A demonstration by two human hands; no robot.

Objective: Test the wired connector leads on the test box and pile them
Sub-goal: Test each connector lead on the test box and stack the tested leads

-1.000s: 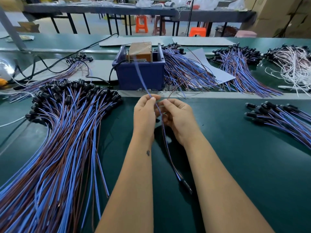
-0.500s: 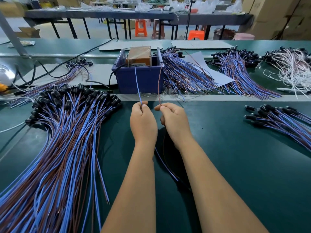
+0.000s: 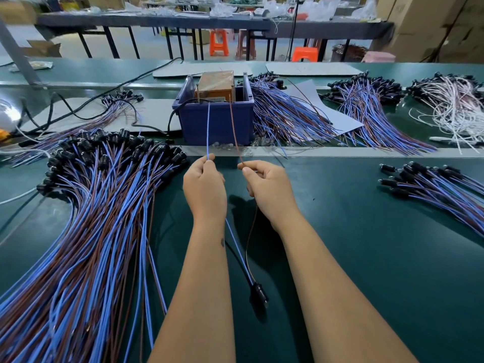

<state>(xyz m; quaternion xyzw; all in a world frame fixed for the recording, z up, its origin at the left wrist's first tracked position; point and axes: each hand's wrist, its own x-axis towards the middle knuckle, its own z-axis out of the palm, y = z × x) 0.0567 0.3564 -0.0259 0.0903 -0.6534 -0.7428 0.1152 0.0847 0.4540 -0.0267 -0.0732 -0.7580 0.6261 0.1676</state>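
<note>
Two hands work one lead over the green tabletop (image 3: 366,258): beside the big pile of leads (image 3: 86,231) at left, your left hand (image 3: 204,189) pinches the blue wire (image 3: 208,132) and your right hand (image 3: 269,189) pinches the brown wire (image 3: 234,127), both wires reaching up to the test box (image 3: 216,86) in the far blue bin (image 3: 217,124); the black connector (image 3: 258,294) hangs near, between your forearms.

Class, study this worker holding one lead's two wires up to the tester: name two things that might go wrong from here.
1. The left hand pinches the blue wire and the right hand the brown wire far from their tips; these may wander off the test box.
2. The black connector hangs loose and might snag the big pile.
</note>
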